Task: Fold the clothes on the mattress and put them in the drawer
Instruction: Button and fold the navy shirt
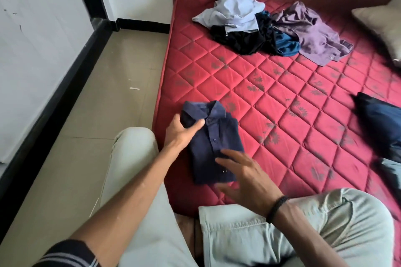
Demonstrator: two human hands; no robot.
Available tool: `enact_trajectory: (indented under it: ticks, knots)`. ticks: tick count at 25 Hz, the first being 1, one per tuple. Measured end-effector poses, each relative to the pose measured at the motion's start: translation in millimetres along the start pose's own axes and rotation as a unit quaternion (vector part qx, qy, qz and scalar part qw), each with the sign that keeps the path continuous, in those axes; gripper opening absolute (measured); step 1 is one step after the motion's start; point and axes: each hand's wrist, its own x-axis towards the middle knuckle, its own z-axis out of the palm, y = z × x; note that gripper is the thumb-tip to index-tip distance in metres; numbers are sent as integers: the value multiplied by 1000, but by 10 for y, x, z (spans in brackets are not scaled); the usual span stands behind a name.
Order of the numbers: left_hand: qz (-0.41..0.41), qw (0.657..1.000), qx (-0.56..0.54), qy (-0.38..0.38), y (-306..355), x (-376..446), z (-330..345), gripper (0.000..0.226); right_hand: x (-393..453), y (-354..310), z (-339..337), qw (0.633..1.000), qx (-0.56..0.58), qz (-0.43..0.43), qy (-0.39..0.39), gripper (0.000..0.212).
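Shirt [213, 143] lies folded on the mattress [282, 97], soft and floppy; left hand [181, 131] pinches its collar, right hand [245, 176] spreads fingers [225, 161] apart over its hem. Best lifted from beneath both ends.

The mattress [282, 102] is deep red, quilted in diamonds with small grey leaf prints, and the folded shirt [213, 143] at its near left edge is dark navy with matching buttons. In the far heap lie a pale blue shirt [234, 12], a black garment [240, 40], a teal one [286, 44] and a dusty purple shirt [312, 34]. The floor [104, 97] is beige tile edged by a black skirting [50, 102] under white walls, the trousers [249, 238] are pale grey-green, and the wristband [276, 208] is black.
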Motion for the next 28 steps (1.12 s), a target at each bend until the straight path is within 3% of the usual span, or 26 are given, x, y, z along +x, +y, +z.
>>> enact_trajectory:
  ticks: [3,5,7,8,11,13,18,24,28]
  knots:
    - [74,991,54,100,-35,31,-94,66,101,203,71,977,87,164,100,57]
    - [54,995,13,82,-65,83,-163,56,290,263,67,933,176,283,133,52]
    - [49,997,-16,64,-111,116,-166,50,547,296,59,890,254,348,147,40]
    - [67,996,-7,62,-109,126,-164,52,678,323,68,873,283,365,154,32]
    - [119,990,0,71,-90,189,-139,57,989,425,132,835,316,419,165,42]
    - [150,984,2,95,-104,219,-130,52,1130,496,178,812,333,453,159,33]
    - [258,943,22,211,-90,208,-128,26,1210,660,195,746,494,421,150,21]
    - [272,948,-25,164,-66,221,-93,24,1132,639,139,802,363,426,207,23]
    - [218,969,-49,106,-128,308,-98,29,1226,576,115,841,288,443,112,47]
